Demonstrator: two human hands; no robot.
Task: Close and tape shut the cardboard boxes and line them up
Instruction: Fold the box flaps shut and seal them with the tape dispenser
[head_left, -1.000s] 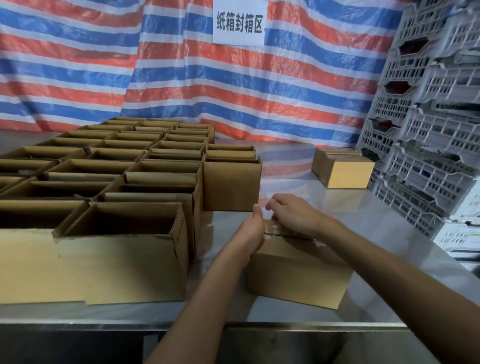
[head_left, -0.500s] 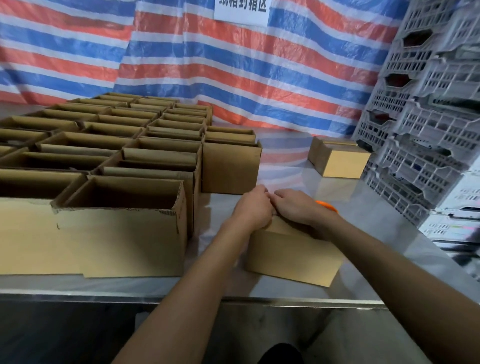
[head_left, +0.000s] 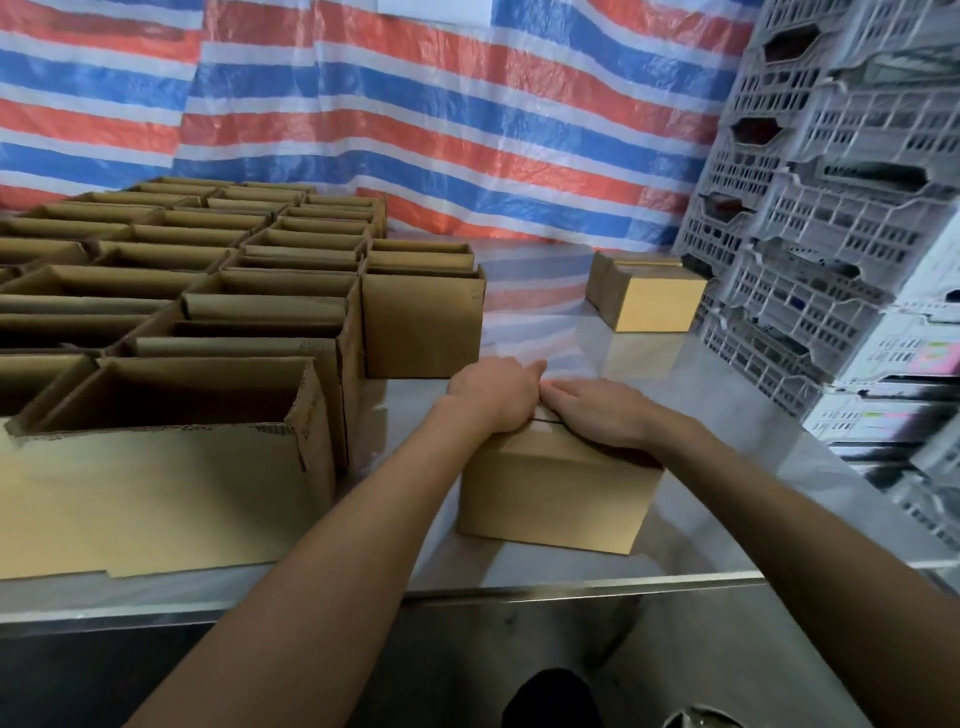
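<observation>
Small cardboard box (head_left: 556, 493) sits low centre, near the table's (head_left: 737, 457) front edge. Left hand (head_left: 491, 395) and right hand (head_left: 597, 410) press flat on its lid, fingers straight, grasping nothing. They hide most of the lid, so tape is indiscernible. Open boxes (head_left: 208, 312) at left are cut off by the frame.

small brown box (head_left: 550, 493) upright near the table's (head_left: 737, 467) front edge, right of centre. top flaps folded in, seam showing between my left hand (head_left: 493, 397) and right hand (head_left: 597, 413), both pressing flat on it. open boxes (head_left: 171, 395) packed in touching rows from the front left corner to the back. one closed box (head_left: 652, 304) at the far right edge.
</observation>
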